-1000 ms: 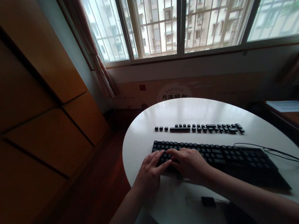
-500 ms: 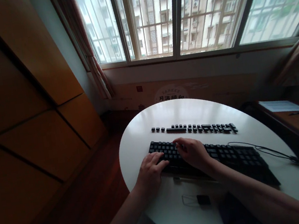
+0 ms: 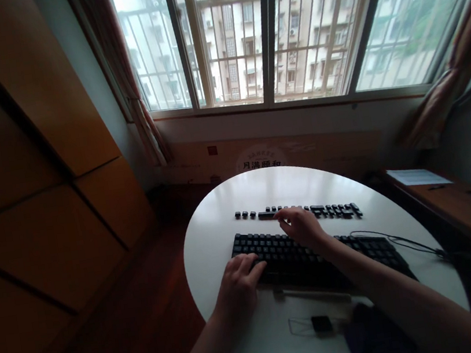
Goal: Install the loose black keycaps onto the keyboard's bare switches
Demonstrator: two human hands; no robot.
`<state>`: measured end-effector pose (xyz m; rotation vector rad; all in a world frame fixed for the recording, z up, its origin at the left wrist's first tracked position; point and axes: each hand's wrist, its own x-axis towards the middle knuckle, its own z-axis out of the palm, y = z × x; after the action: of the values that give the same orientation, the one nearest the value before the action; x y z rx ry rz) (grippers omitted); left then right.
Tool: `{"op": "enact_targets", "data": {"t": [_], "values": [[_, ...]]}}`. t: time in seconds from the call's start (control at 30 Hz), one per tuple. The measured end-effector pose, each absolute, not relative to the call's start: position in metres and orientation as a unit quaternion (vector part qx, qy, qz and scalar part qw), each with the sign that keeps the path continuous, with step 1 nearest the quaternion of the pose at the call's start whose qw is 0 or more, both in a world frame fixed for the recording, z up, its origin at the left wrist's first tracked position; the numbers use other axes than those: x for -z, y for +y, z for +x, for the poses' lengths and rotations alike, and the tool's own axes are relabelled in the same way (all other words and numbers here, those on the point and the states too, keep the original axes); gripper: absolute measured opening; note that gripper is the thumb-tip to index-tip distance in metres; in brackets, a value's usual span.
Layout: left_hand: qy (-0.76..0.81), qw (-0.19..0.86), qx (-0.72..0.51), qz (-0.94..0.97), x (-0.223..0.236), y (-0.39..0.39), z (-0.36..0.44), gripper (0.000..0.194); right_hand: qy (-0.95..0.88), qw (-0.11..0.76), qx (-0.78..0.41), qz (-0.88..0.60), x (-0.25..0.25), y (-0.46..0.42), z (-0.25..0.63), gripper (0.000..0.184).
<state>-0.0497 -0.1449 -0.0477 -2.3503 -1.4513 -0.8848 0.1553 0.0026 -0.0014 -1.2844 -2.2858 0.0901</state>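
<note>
Forearms (image 3: 378, 276) outstretched, right hand (image 3: 303, 227) near keycaps (image 3: 333, 210)

The right hand (image 3: 299, 227) has left the keyboard (image 3: 267, 244), where it met the left hand (image 3: 239, 281) a second ago, and its fingertips now sit over the loose row, by the right end of the long key (image 3: 266, 215). The right forearm now uncovers a pale stick (image 3: 317, 295). The view has tilted upward, showing more window (image 3: 240, 53).
</note>
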Motion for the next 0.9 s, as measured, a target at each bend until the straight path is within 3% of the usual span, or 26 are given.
{"op": "enact_targets", "data": {"t": [0.37, 0.67, 0.9], "values": [[-0.498, 0.113, 0.287, -0.811, 0.051, -0.145, -0.05, 0.043, -0.86, 0.141, -0.052, -0.488, -0.006, 0.116, 0.129, 0.021], [-0.474, 0.117, 0.317, -0.813, 0.057, -0.143, -0.05, 0.047, -0.877, 0.098, -0.06, -0.466, 0.001, 0.128, 0.122, 0.012], [-0.471, 0.108, 0.319, -0.815, 0.056, -0.142, -0.049, 0.043, -0.878, 0.093, -0.061, -0.465, 0.006, 0.131, 0.121, 0.015]]}}
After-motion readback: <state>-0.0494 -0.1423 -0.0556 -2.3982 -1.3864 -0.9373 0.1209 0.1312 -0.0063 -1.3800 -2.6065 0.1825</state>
